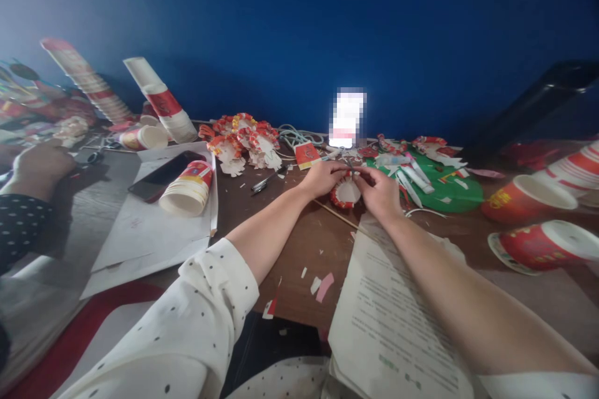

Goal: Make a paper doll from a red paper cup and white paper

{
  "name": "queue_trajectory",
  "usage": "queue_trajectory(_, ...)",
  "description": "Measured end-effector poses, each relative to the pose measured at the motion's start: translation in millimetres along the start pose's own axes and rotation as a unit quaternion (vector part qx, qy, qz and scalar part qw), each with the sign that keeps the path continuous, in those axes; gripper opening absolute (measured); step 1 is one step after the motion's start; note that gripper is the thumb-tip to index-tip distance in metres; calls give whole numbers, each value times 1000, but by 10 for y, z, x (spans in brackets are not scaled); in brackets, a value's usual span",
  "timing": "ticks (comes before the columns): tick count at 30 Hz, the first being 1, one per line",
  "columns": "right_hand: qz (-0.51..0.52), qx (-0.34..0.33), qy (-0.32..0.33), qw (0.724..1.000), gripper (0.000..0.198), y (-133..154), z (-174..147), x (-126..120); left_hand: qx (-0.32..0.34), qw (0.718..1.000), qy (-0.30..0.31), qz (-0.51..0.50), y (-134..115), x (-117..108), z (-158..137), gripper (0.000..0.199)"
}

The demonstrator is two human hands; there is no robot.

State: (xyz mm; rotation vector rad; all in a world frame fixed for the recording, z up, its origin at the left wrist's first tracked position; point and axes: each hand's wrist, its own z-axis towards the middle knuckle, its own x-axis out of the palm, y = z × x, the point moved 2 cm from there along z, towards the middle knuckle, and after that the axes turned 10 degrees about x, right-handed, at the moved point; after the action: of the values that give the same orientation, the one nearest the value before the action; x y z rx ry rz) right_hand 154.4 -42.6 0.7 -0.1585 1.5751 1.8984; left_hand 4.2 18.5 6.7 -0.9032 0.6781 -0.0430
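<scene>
Well, from where I stand the piece (346, 193) is near mid-table, a pale paper middle w/ a red frilly rim, held btwn both hands just above the table (299, 243). To work that rim well, I'd say let one hand steady it while the other does the fine bit, pinch near the edge rather than across the pale middle, go easy on the frills since thin paper prob creases fast, & turn it a little at a time. The stick (341, 217) at abt 6 o'clock, just this side of the piece, might snag it, imo, so mind that when turning.

Hands now: L hand (324, 178) comes in from 8 o'clock, fingers bent, thumb & fingertips pinching the piece at its upper left edge; R hand (381, 192) comes from 4 o'clock, thumb & forefinger drawn together on its upper right edge, other fingers curled. Neither is spread. Tips nearly meet at the piece's 12 o'clock; smth small & dark shows there, too blurry to tell what.

Round abt: green sheet (453, 193) at 3, pages (393, 324) at 5, partly under the R forearm (435, 274), pen (262, 187) at 9, lit screen (347, 118) at 12, frilly bits (246, 137) piled at 10. Another person's hand (44, 165) is well off at 9
</scene>
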Motion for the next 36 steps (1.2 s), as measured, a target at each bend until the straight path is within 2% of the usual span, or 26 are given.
queue_trajectory(8, 4, -7, 13, 1000, 27, -10, 2, 15, 1, 1000, 9, -8, 37, 22, -3, 26)
queue_trajectory(23, -77, -22, 23, 997, 33, 51, -41, -11, -14, 1000, 0, -17, 80, 34, 0, 25)
queue_trajectory(26, -104, -14, 18, 994, 32, 28, -26, -16, -2, 1000, -5, -10, 97, 51, -6, 25)
queue_trajectory(31, -113, -5, 23, 993, 29, -7, -2, -11, 29, 999, -11, 10, 57, 52, -24, 37)
queue_trajectory(36, -136, 2, 35, 990, 27, -21, -9, 0, 65, 996, 23, 57, -14, 34, -36, 27)
